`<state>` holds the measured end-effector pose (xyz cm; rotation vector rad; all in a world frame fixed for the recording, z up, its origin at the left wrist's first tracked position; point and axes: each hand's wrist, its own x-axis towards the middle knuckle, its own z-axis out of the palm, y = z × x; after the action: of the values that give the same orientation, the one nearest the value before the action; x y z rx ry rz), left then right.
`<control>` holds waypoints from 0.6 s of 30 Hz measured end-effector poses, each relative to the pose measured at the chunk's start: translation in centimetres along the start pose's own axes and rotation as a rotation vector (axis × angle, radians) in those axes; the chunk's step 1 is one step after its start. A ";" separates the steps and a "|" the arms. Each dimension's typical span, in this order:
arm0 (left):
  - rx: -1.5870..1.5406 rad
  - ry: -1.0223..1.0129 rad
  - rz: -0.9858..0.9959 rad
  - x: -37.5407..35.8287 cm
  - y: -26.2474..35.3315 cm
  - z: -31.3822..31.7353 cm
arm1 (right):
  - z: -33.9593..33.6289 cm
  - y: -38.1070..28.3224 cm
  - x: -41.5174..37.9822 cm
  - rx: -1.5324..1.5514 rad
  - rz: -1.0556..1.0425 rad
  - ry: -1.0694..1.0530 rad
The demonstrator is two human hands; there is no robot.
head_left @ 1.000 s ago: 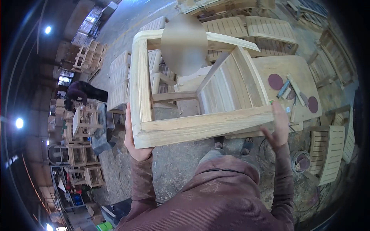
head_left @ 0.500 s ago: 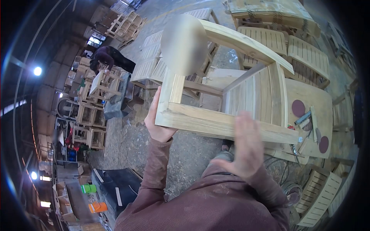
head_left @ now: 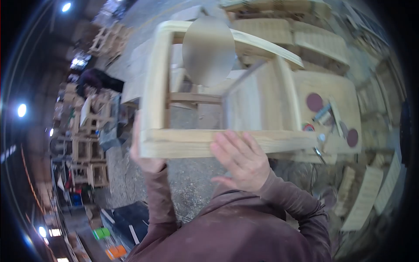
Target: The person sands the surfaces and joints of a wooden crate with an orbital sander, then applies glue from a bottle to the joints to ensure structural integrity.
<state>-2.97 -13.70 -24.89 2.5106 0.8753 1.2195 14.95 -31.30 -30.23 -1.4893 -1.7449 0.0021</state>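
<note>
A pale wooden chair frame (head_left: pixel 187 144) fills the middle of the head view, tilted, with its slatted panel (head_left: pixel 248 105) inside. My left hand (head_left: pixel 146 155) is closed around the near left corner of the frame; the wood hides part of its fingers. Against the front rail lies my right hand (head_left: pixel 242 161), its fingers stretched out flat and the thumb apart. A grey blurred oval covers part of the frame's far side.
At the right, a wooden board (head_left: pixel 323 83) bears a dark red sanding disc (head_left: pixel 314 102) and tools. Slatted wooden pieces (head_left: pixel 321 41) stand behind. A co-worker (head_left: pixel 98 83) bends over at the left. A black-covered surface (head_left: pixel 126 222) and a green container (head_left: pixel 101 233) are at lower left.
The chair frame has shifted left in view and lies more level, with my left hand still on its corner. My right hand has moved left along the front rail. The whole view has shifted.
</note>
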 end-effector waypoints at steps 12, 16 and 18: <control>0.144 0.036 0.096 -3.3 -3.3 0.0 | 4.5 22.5 -34.2 -0.286 1.143 0.023; 0.087 0.051 0.031 -4.6 -4.6 -0.6 | 7.2 26.8 -33.8 -0.293 1.249 0.012; 0.088 0.014 0.027 -4.4 -4.4 -0.5 | 10.4 29.6 -33.6 -0.237 1.279 -0.029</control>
<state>-7.33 -12.85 -29.35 2.5933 0.9209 1.2336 32.04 -45.01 -70.71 -2.5267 -0.5575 0.4817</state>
